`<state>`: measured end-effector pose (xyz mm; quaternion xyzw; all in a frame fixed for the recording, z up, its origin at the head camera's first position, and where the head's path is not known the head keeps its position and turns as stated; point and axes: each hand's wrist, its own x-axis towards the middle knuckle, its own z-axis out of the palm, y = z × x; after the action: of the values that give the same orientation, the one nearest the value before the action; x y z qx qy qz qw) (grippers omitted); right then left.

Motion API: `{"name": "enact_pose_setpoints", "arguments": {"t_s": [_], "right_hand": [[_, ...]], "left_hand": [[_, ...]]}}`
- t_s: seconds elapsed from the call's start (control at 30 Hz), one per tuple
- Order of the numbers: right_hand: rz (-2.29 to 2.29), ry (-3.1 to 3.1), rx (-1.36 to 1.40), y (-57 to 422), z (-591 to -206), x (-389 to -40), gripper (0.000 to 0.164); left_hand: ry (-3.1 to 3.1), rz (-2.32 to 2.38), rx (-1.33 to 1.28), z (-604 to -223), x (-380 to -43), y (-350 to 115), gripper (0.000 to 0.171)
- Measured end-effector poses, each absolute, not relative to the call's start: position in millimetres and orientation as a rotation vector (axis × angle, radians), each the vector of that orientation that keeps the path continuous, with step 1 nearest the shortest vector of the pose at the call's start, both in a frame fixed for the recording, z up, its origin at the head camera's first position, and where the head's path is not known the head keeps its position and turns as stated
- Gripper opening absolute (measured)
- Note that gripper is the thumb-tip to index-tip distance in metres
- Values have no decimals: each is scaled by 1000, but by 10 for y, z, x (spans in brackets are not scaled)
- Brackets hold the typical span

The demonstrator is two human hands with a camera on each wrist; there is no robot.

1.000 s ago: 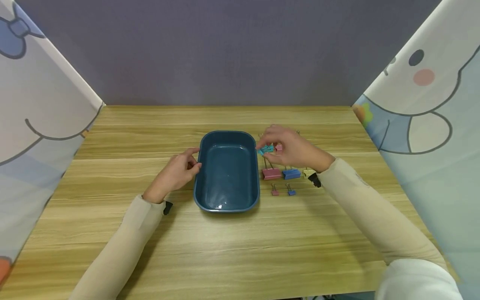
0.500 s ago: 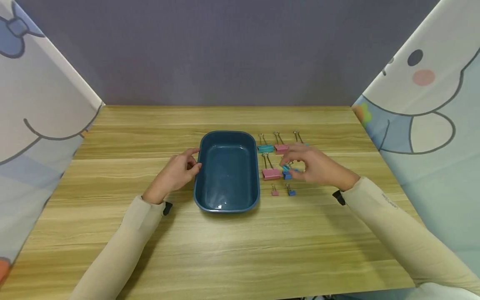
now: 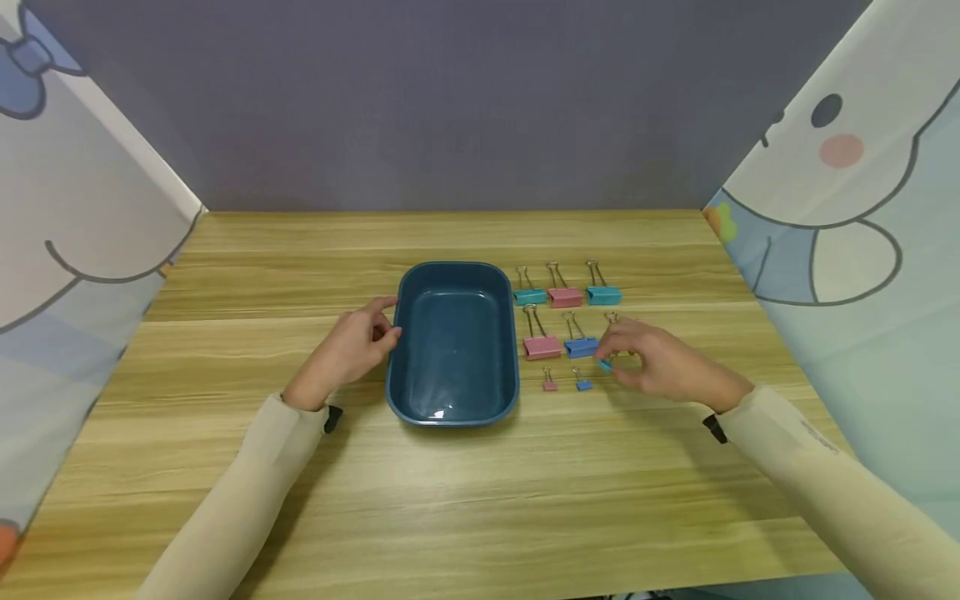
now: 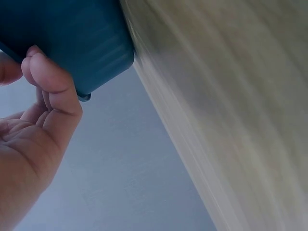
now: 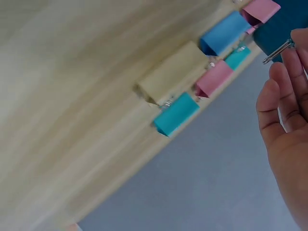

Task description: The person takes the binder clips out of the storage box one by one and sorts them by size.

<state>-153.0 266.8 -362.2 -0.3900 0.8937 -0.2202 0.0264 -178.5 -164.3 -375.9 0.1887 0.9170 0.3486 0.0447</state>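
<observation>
My left hand [image 3: 348,350] holds the left rim of a dark blue plastic tray [image 3: 453,422], its thumb and index fingertip at the edge. The left wrist view shows its curled fingers against the tray's outer wall [image 4: 103,57]. My right hand [image 3: 660,362] pinches a small light-blue binder clip [image 3: 604,365]; its metal handles [image 5: 278,52] stick out past the fingers in the right wrist view. That hand is over the right end of the middle row of clips, partly covering a yellow binder clip [image 5: 171,72]. Beside it lies a blue binder clip [image 3: 581,347].
Right of the tray lie a pink binder clip [image 3: 542,347] and a back row: teal [image 3: 530,297], pink [image 3: 565,297] and teal [image 3: 603,295]. In front are a small pink clip [image 3: 550,386] and a small blue clip [image 3: 582,385]. A grey panel [image 3: 450,108] stands behind the table.
My right hand has moved right and toward the front with the light-blue binder clip, from beside the tray's rim to past the blue clip. My left hand stays on the tray.
</observation>
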Motion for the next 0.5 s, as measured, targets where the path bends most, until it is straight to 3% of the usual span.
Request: {"name": "enact_pose_setpoints", "arguments": {"t_s": [0.5], "right_hand": [[-738, 2747, -1149, 2875, -3951, -1366, 28]], "left_hand": [[2800, 1069, 582, -3779, -1794, -1649, 50]]}}
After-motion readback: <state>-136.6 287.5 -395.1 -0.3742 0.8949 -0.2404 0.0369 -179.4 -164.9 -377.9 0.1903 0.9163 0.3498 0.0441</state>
